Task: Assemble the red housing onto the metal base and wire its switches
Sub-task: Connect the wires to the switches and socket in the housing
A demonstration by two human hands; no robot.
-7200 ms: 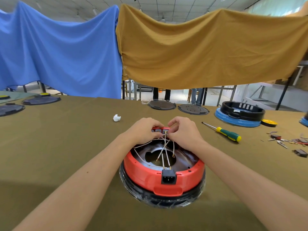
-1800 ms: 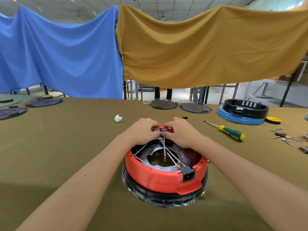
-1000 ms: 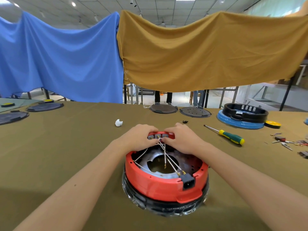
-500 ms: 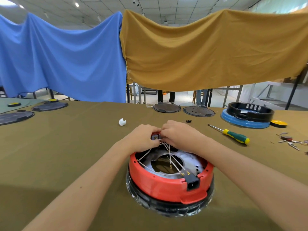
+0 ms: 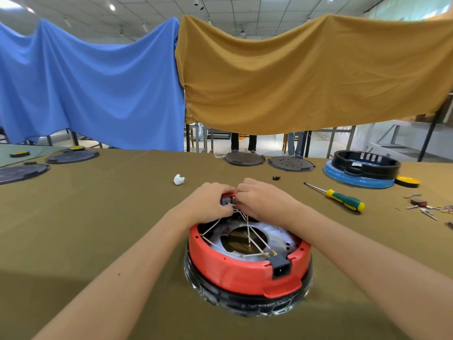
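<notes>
The left hand is curling its fingers around the far edge of the red housing, right by the little switch block, so the part is not wobbling while the work goes on. The right hand is bending over the same spot and seems to be pinching one of the thin white wires at the switches; its fingertips are hidden, so which wire it is cannot be told. Both hands are meeting there because that is where the wires plug in.

The red housing is sitting upside down on the shiny metal base, in the middle of the tabletop, close to the person so the arms can reach easily. The white wires are stretching across the open middle, and some are running to the black power socket on the near wall. Their little gold ends are hanging free, so the wiring is probably not finished yet.

A screwdriver with a green and yellow handle is lying to the right, near enough to grab. A small white piece is resting just past the hands. Another housing, black on a blue base, is waiting far to the right.
</notes>
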